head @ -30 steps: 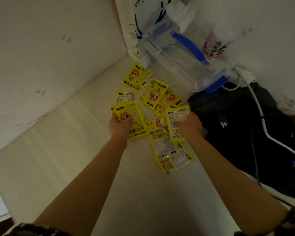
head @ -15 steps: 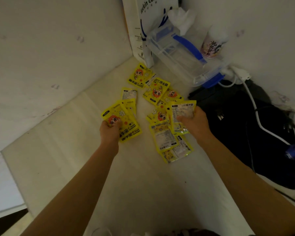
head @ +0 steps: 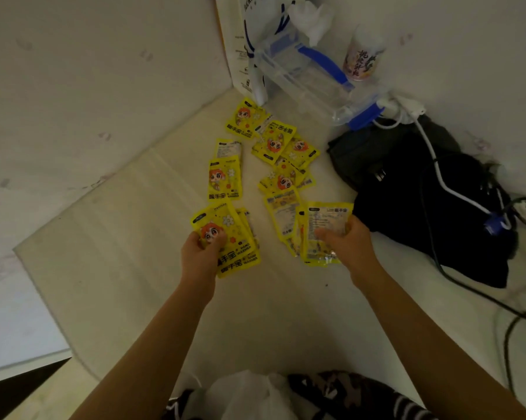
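Several yellow hand-warmer packets lie scattered on a pale mattress (head: 110, 268) in a corner. My left hand (head: 199, 253) grips a small stack of packets (head: 230, 234) face up, with a cartoon face showing. My right hand (head: 345, 242) holds another packet (head: 325, 221) with its printed back up, above a few overlapping packets (head: 281, 216). One packet (head: 224, 178) lies alone beyond my left hand. A loose pile of packets (head: 275, 140) sits farther off toward the corner.
A clear plastic box with blue handles (head: 304, 77) leans in the corner beside a white paper bag (head: 234, 40) and a printed cup (head: 363, 60). A black bag (head: 422, 201) with white and black cables lies at the right. A white plastic bag (head: 243, 395) is near my lap.
Both hands have drawn back toward me from the pile, each carrying packets. The left one left a single packet behind on the mattress.
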Motion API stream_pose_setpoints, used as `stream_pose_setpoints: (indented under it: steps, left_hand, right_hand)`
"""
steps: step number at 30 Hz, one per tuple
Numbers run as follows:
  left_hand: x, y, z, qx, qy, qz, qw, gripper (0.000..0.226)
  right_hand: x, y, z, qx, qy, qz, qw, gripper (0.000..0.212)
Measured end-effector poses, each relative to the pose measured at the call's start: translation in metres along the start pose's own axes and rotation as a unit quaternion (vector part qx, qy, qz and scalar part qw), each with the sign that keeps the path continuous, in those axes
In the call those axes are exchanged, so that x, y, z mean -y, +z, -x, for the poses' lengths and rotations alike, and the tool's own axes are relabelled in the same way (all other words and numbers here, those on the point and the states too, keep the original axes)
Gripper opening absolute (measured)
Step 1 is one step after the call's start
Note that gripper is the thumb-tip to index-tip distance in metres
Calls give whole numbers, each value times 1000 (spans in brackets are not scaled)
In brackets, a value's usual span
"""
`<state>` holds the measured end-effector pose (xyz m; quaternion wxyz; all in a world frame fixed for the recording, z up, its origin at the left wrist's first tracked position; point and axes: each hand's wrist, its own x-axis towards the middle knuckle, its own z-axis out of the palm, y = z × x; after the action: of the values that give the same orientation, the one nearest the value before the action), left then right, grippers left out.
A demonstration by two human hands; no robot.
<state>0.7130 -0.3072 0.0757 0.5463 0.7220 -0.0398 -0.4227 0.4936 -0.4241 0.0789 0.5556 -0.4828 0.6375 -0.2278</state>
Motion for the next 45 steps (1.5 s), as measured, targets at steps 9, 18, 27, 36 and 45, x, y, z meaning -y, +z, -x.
stream_pose_setpoints:
  steps: [9,18,27,36,45]
  left_hand:
    - [23,-35,21,80,8,-71,994,15]
    - [37,-90,38,195,29,-153,968,8]
    - [51,-94,72,300,53,-246,920,14]
    - [104,-70,136,413,48,-327,849,13]
    - [187,-67,253,490,52,-380,783,18]
  right_hand:
    - [-27,22,77,-37,30,-56,997,38]
    - [-67,70,174,-155,86,-155,972,26]
    - [-113,66,259,-261,132,-242,925,25]
    - [-179,40,348,-348,170,-329,862,23]
    - [-258,2,475,-428,189,-399,789,28]
